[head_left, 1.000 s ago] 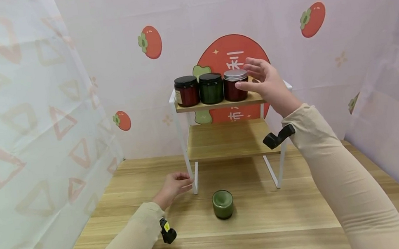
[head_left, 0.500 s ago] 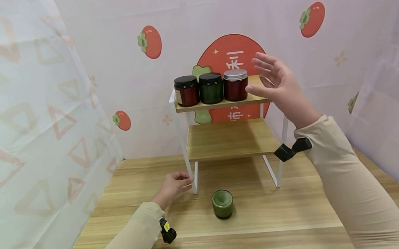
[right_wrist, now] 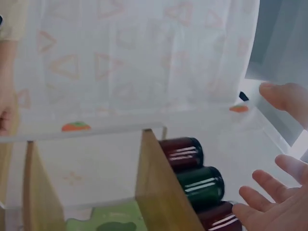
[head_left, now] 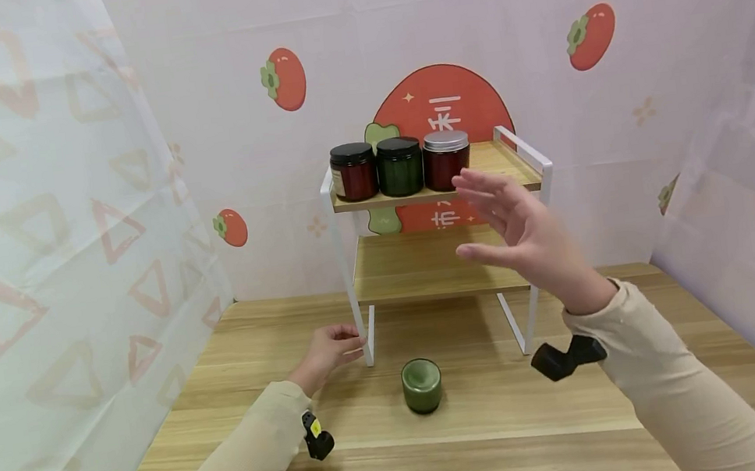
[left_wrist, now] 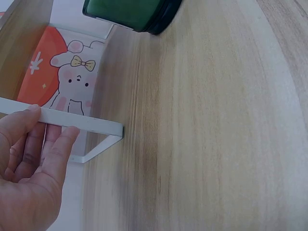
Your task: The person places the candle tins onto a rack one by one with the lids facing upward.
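Observation:
My left hand (head_left: 325,356) is low beside the two-tier shelf rack (head_left: 437,259). In the left wrist view its thumb and fingers hold the rack's white front leg (left_wrist: 91,123). My right hand (head_left: 527,244), fingers spread and holding nothing, is in front of the rack's right side. Its fingertips overlap the silver-lidded dark red jar (head_left: 446,164) in the head view. Left of that on the top shelf stand a black-lidded green jar (head_left: 401,170) and a black-lidded dark red jar (head_left: 354,175). Another green jar (head_left: 422,385) stands upside down on the table, its black lid (left_wrist: 166,17) beneath.
White metal side frames carry the rack's wooden boards, with a raised rail (head_left: 524,148) at the upper right. The lower board (head_left: 433,260) sits midway up. Printed cloth walls (head_left: 190,93) enclose the wooden table (head_left: 516,446) at back and sides.
My right hand moves from beside the silver-lidded jar to the right, then down in front of the rack. The left hand stays on the leg; the jars stay put.

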